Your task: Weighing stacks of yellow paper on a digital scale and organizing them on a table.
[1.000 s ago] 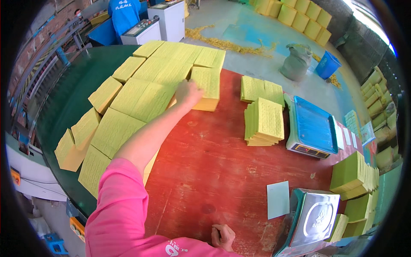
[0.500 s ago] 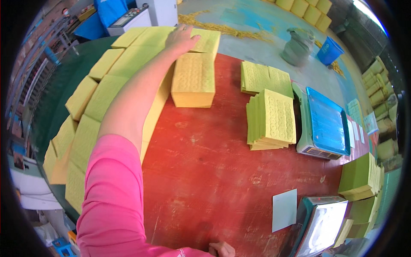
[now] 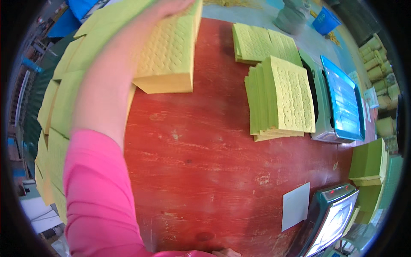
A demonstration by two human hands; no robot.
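My left arm reaches up the left side, in a pink sleeve. My left hand is at the far end of a block of yellow embossed paper sheets; it is blurred and cut by the upper picture edge, so its grip is unclear. The block lies on the red table, against rows of similar yellow paper blocks. At the bottom edge only a sliver of my right hand shows, by the table's near side, its fingers mostly hidden.
To the right, a fanned stack of yellow sheets stands before a flatter stack. Beside them is a scale with a blue tray. Nearer lie a pale card, a second scale and more yellow stacks.
The view has shifted, bringing the near tabletop further into the picture. My left hand, earlier spread flat over the paper at the far end, now sits at the upper edge and is blurred.
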